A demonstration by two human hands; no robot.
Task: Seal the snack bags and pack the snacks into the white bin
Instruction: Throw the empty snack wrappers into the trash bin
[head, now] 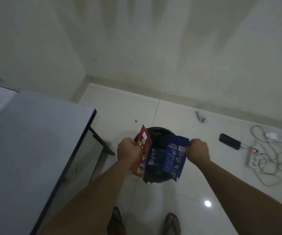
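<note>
My left hand grips a red snack bag by its left edge. My right hand grips the top corner of a blue snack bag. Between these two hangs a darker blue bag; which hand holds it I cannot tell. All the bags hang over a round dark bin standing on the floor, and they hide most of its opening. No white bin is in view.
A white table with a dark edge stands at the left. On the tiled floor to the right lie a black phone, a power strip with tangled cables and a small grey device. My sandalled feet show at the bottom.
</note>
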